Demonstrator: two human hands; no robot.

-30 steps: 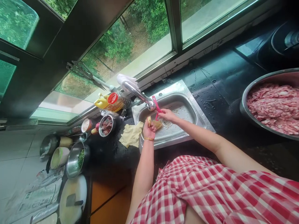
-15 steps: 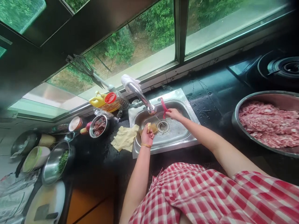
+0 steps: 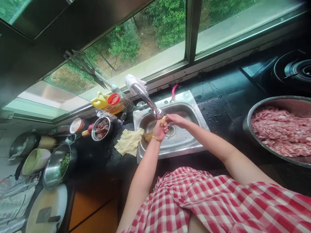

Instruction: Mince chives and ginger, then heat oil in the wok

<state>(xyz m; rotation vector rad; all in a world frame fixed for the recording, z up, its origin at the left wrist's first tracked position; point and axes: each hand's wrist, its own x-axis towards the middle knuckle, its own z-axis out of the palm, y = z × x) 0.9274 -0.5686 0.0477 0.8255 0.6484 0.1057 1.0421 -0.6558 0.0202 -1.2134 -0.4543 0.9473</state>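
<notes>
My left hand (image 3: 160,131) is closed round a knobbly pale-yellow piece of ginger (image 3: 163,121), just below the mouth of the tap (image 3: 158,113). From the right, my right hand (image 3: 177,120) reaches in, its fingertips closed on the upper end of the same piece. Both hands are over the steel sink (image 3: 187,142). A red-handled tool (image 3: 173,92), which looks like a peeler, lies at the sink's back rim. Down in the basin, left of my left hand, is a brown rough clump (image 3: 148,136), partly hidden by the wrist.
A pale cloth (image 3: 128,141) lies by the sink's left edge. Left of it stands a pot of dark red meat pieces (image 3: 101,128). Yellow and red-capped bottles (image 3: 113,99) stand behind. A large basin of minced meat (image 3: 284,131) sits at right, near a stove burner (image 3: 303,69).
My right hand has let go of the red-handled tool, now at the back rim, and moved left to the ginger. My left hand has raised the ginger toward the tap.
</notes>
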